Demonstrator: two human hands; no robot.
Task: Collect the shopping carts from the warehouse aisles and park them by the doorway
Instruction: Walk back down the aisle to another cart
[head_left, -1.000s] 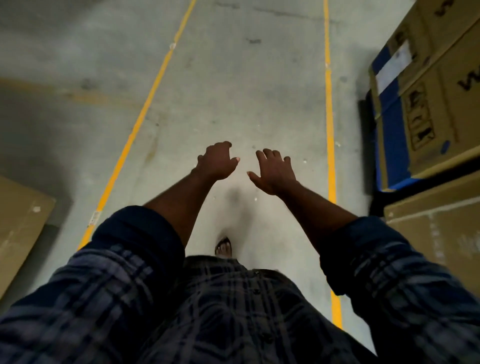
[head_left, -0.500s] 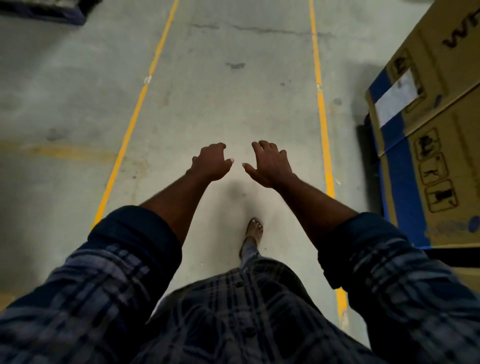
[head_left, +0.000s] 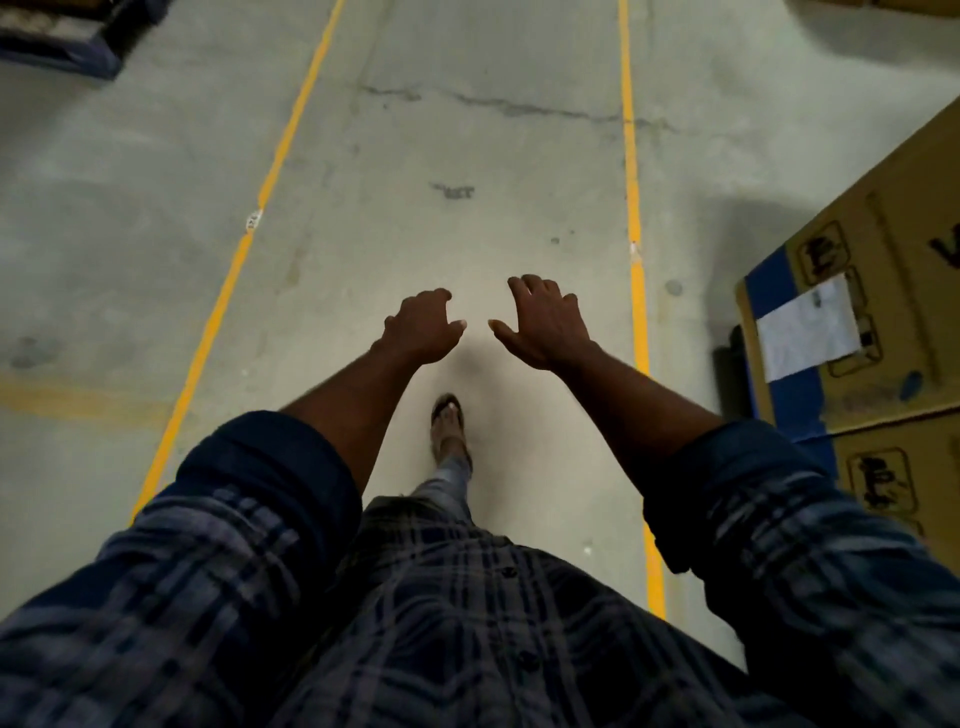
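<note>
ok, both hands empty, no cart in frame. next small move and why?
Probably a step straight ahead between the left yellow line and the right yellow line. The left hand and right hand hold nothing, no shopping cart shows in this view, and the cardboard boxes crowd the right side.

- Cardboard box (head_left: 872, 291), right side: cut off by the frame edge; printed lettering runs out of view, only a dark stroke shows.
- White label (head_left: 808, 327) on that box: print too small and soft to read.
- Lower box (head_left: 898, 467) beneath it: partly behind the right sleeve (head_left: 810, 545), rest lost at the edge.
- Pallet (head_left: 57, 47), top left corner: only a corner in frame; load on it unclear.
- Small tag (head_left: 253, 220) on the left yellow line (head_left: 218, 312): markings unreadable.
- Left hand (head_left: 421, 330): fingertips curl under, hidden behind the knuckles.
- One foot (head_left: 449, 421) shows; the other leg is hidden under the shirt (head_left: 441, 623).
- Shirt and sleeves: motion-blurred, cut by the bottom edge.
</note>
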